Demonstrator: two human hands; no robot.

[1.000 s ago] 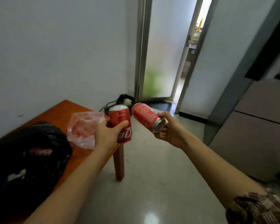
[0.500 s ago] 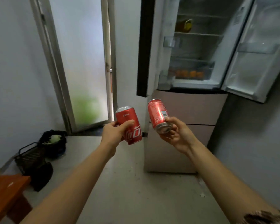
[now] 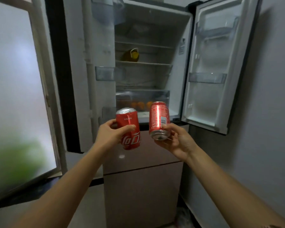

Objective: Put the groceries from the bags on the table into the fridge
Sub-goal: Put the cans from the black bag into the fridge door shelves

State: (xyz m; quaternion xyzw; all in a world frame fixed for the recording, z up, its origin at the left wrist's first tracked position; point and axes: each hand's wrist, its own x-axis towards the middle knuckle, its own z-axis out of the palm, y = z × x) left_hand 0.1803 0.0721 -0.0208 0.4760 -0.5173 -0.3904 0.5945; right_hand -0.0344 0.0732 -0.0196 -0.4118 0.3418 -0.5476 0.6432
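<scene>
The left can (image 3: 130,140) bears a large white Coca-Cola script just below the fingers (image 3: 127,128) of the left hand (image 3: 109,136). Small print above them is illegible. The right can (image 3: 158,116) shows a small Coca-Cola script and a barcode just above the fingers (image 3: 168,126) of the right hand (image 3: 178,142).

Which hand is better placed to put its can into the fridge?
Right, probably. The right hand holds its red metal barcode can higher, level with the clear drawer of the white open fridge. The left hand holds its red white-lettered can lower.

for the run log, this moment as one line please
left hand: grips left can, top up | right hand: grips right can, base toward camera | fridge: doors open, cans not yet inside
</scene>
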